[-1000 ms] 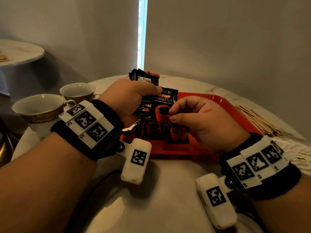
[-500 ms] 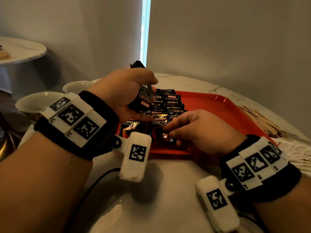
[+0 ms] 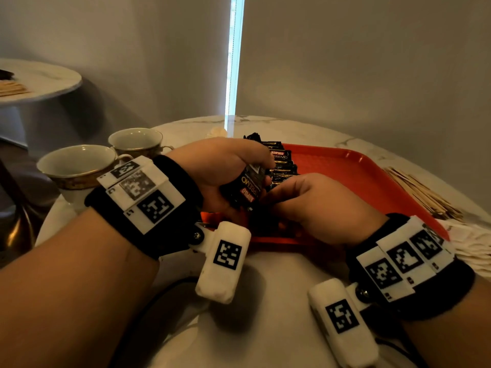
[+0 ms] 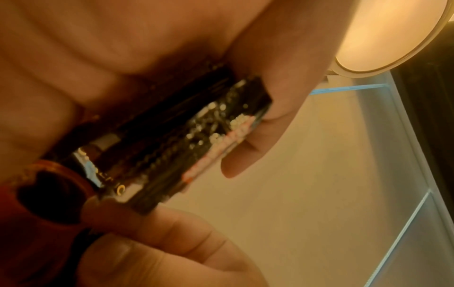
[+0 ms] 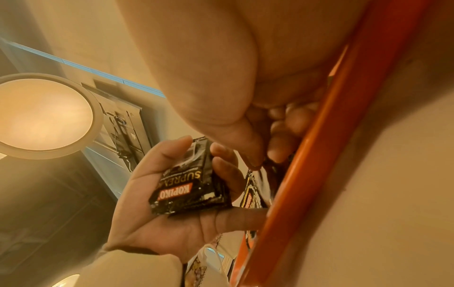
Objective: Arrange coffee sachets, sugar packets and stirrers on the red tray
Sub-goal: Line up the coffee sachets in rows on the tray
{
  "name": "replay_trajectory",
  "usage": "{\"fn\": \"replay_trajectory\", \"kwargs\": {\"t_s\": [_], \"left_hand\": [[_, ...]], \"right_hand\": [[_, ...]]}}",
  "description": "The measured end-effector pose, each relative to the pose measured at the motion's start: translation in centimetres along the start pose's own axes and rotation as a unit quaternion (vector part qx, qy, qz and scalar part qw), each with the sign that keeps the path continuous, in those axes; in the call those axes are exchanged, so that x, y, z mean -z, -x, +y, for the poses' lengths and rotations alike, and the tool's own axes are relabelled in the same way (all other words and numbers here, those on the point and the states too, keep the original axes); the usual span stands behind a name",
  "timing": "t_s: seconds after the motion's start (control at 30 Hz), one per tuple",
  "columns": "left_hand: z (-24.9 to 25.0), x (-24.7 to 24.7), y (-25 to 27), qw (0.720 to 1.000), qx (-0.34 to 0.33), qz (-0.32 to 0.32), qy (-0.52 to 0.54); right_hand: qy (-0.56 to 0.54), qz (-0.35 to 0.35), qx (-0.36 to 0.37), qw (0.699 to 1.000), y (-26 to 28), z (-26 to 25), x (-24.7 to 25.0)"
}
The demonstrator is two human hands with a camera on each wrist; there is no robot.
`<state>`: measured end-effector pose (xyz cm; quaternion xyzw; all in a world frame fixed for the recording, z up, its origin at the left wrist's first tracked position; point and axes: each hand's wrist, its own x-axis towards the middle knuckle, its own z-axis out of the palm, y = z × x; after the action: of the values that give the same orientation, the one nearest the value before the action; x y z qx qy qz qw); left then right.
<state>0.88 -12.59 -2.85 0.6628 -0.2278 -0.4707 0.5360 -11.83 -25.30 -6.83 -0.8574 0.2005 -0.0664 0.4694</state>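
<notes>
Dim, warm-tinted, blurred wrist views

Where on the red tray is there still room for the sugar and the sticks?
The red tray is bare on its right half, between the row of coffee sachets and the rim beside the stirrers. The left near corner is crowded: both hands and the sachet stack fill it.

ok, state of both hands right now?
Left hand: holding a stack of sachets.
Right hand: fingers curled low at the tray; whether it holds anything cannot be told.
</notes>
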Motion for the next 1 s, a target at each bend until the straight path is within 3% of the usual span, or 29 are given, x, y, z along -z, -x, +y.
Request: {"fn": "replay_trajectory", "kwargs": {"t_s": [0.53,1.0], "left_hand": [[-0.3,0.1,-0.6,1.000,-0.002,0.018,0.017],[-0.5,-0.1,-0.6,0.999,-0.006,0.030,0.030]], "right_hand": [[0.056,0.040,0.022,0.997,0.3,-0.4,0.5],[-0.103,0.118,-0.006,0.988,0.0,0.0,1.8]]}}
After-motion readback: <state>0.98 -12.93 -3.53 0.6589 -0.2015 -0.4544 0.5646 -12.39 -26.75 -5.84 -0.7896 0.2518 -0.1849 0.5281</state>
